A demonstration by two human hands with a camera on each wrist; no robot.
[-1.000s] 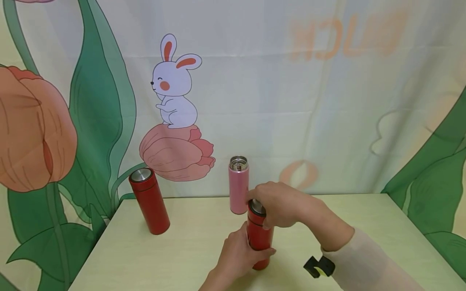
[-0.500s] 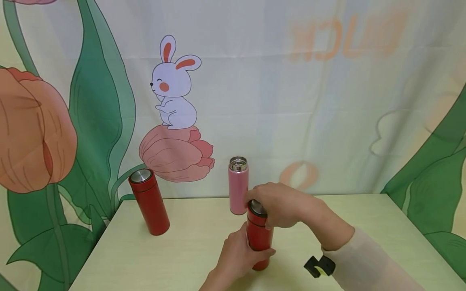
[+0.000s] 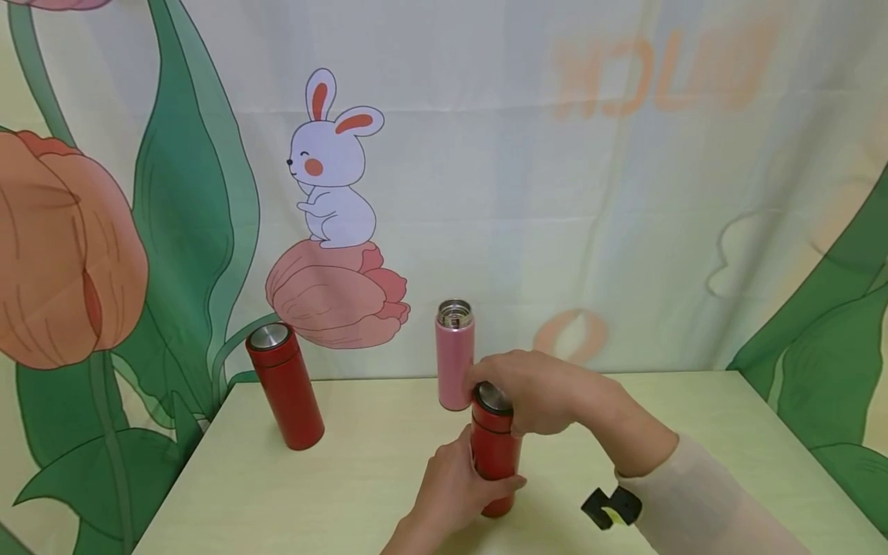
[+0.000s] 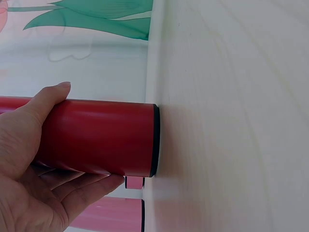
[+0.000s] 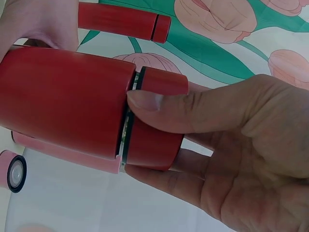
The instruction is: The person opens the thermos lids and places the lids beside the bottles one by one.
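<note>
In the head view a red thermos point(image 3: 496, 459) stands near the table's front. My left hand point(image 3: 451, 482) grips its lower body, thumb on one side and fingers on the other. The fingers and thumb of my right hand point(image 3: 541, 393) hold its red lid point(image 5: 152, 149), which has a silver top. A narrow gap with a dark ring shows between lid and body in the right wrist view. Just behind stands a pink thermos point(image 3: 454, 358) with its mouth uncovered. A small pink lid point(image 5: 16, 173) with a dark rim appears beyond it in the right wrist view.
A second red thermos point(image 3: 286, 393), its lid on, stands on the left of the pale wooden table point(image 3: 368, 455). Behind the table hangs a cloth backdrop point(image 3: 486, 169) printed with a rabbit and flowers.
My right hand has turned slightly on the lid, its fingertips shifting a little around it. The left hand and the other thermoses stay in place.
</note>
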